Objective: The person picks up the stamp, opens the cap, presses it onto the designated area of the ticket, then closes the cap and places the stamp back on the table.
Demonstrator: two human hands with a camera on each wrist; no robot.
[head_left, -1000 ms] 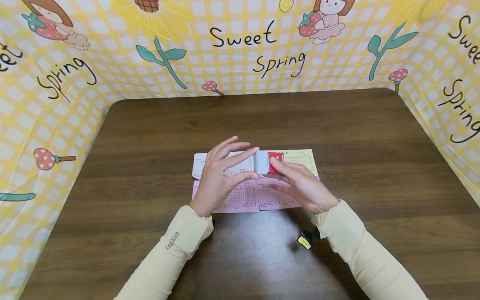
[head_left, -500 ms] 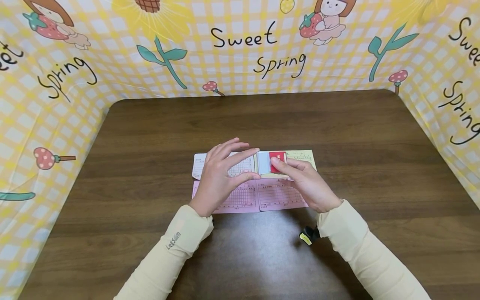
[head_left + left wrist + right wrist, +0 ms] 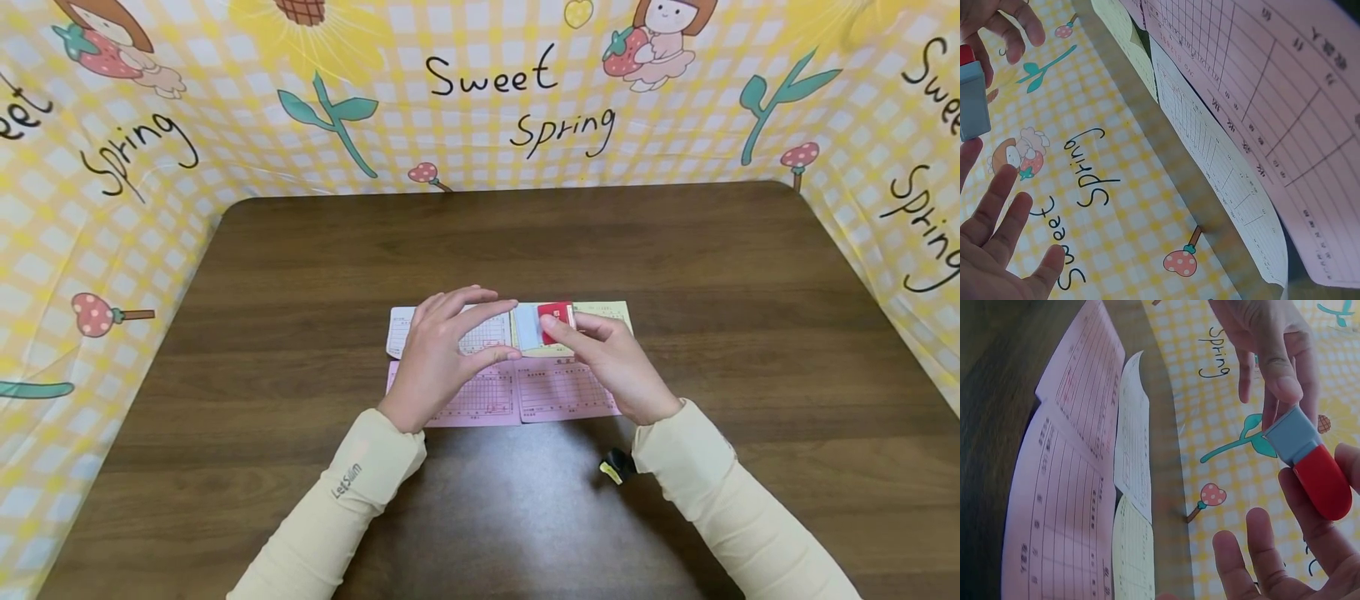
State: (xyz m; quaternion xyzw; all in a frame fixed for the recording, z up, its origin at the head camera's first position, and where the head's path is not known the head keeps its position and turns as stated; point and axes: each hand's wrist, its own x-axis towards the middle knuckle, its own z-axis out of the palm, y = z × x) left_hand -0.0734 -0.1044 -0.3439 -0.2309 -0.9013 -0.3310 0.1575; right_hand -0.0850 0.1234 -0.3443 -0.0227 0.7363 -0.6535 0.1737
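Observation:
A stamp with a red handle [image 3: 1332, 487] and a pale blue-grey cap end [image 3: 1291, 434] is held between both hands above the paper forms. My right hand [image 3: 626, 371] pinches the red part, thumb on top and index finger beneath; its other fingers extend loosely in the right wrist view. My left hand [image 3: 435, 350] has thumb and index finger at opposite ends of the cap, the other fingers spread. Under the hands lie a white form [image 3: 400, 323], a yellow form [image 3: 613, 315] and two pink forms [image 3: 551, 396], side by side in two rows.
The forms lie on a dark wooden table [image 3: 300, 275]. A yellow-checked cloth [image 3: 480, 100] with printed flowers and lettering encloses the back and sides. Something small, black and yellow [image 3: 617, 467] shows beside the right cuff.
The stamp has turned slightly between my hands, and its red part has shifted a little to the right with my right hand. My left hand has stayed nearly in place.

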